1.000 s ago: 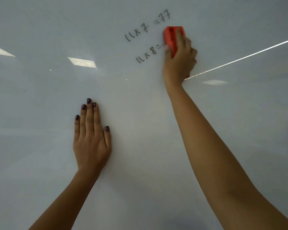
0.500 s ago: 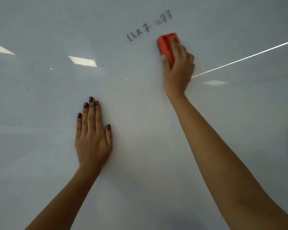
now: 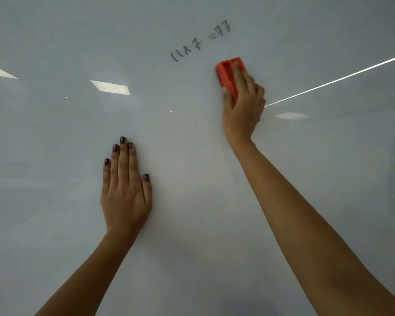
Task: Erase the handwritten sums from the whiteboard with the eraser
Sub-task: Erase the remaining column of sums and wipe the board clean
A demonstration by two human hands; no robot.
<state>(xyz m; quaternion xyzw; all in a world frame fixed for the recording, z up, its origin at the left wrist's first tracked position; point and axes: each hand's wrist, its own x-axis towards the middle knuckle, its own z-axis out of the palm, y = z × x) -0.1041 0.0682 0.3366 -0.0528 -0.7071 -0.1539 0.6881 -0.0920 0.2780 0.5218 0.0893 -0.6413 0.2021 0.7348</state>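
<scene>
The whiteboard [image 3: 55,224] fills the whole view. One handwritten sum, "11 x 7 = 77" [image 3: 200,41], slants across its upper middle. A red eraser [image 3: 228,76] is pressed against the board just below the right end of that sum. My right hand [image 3: 243,106] is shut on the eraser, fingers over its top and thumb on its left side. My left hand [image 3: 126,185] lies flat on the board lower left, fingers together and pointing up, holding nothing.
Ceiling lights reflect on the glossy board as bright patches [image 3: 111,87] at the left and a thin bright line [image 3: 338,79] running up to the right edge. No other objects are in view.
The lower sum "11 x 8 =" has been wiped away. My right hand with the eraser has moved down below the remaining sum. My left hand stayed flat on the board.
</scene>
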